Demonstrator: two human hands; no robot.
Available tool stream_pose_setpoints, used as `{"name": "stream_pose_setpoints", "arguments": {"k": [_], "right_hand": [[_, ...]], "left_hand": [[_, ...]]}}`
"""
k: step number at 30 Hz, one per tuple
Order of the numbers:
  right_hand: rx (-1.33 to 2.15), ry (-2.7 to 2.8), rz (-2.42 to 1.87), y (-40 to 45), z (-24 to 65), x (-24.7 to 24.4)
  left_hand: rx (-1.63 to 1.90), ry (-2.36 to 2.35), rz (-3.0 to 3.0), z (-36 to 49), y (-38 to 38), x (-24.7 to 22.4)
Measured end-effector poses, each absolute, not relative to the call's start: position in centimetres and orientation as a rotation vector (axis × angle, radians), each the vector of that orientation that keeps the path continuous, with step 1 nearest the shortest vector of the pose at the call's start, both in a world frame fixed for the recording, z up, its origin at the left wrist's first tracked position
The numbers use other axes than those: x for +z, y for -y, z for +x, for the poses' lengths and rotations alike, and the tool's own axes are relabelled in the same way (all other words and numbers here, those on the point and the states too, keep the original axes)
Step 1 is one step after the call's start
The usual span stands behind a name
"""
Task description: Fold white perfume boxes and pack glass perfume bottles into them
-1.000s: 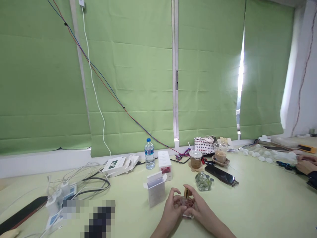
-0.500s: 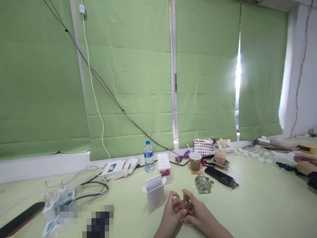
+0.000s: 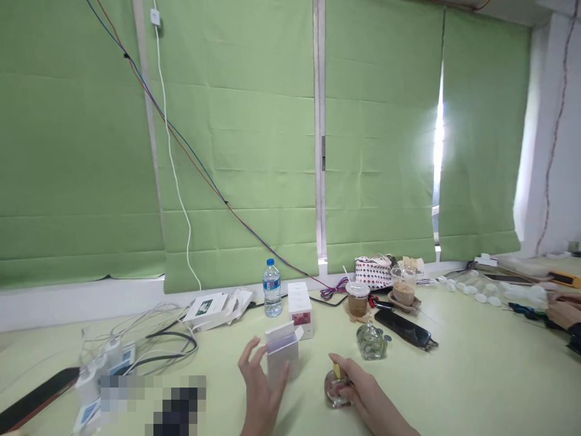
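Observation:
My right hand (image 3: 361, 387) is wrapped round a small glass bottle (image 3: 333, 390) with a gold neck, its index finger over the top. My left hand (image 3: 263, 384) has its fingers spread at an upright white box (image 3: 284, 357) with raised flaps; the thumb lies across the box's front and the fingers are by its left side. Whether it grips the box is hard to tell. Behind the box stands a row of white cartons (image 3: 300, 312), the front one with a red picture. A clear, greenish glass bottle (image 3: 371, 341) rests beyond my right hand.
A water bottle (image 3: 272, 290), an iced drink cup (image 3: 357, 298) and a black phone (image 3: 403, 329) are farther back. Cables and chargers (image 3: 97, 375) spread on the left, near flat white boxes (image 3: 211, 307). Another person's hand (image 3: 563, 309) is at the far right.
My left hand has let go of the glass bottle and moved left to the white box. The bottle stays in my right hand, slightly lower and to the left.

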State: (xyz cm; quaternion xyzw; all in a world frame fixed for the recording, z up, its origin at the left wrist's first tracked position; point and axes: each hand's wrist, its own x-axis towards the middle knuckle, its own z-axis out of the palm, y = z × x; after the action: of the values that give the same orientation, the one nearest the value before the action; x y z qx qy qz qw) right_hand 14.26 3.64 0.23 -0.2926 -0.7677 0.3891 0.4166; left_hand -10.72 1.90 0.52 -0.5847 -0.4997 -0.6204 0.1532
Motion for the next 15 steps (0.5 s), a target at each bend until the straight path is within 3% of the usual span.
{"name": "stream_pose_setpoints", "arguments": {"k": [8, 15], "right_hand": [[1.282, 1.42, -0.704, -4.6, 12.5, -0.1], [1.534, 1.214, -0.428, -5.7, 10.7, 4.1]], "left_hand": [[-2.365, 1.979, -1.9, -11.6, -3.0, 0.5], [-2.389, 1.933, -2.135, -9.6, -1.3, 0.9]]}}
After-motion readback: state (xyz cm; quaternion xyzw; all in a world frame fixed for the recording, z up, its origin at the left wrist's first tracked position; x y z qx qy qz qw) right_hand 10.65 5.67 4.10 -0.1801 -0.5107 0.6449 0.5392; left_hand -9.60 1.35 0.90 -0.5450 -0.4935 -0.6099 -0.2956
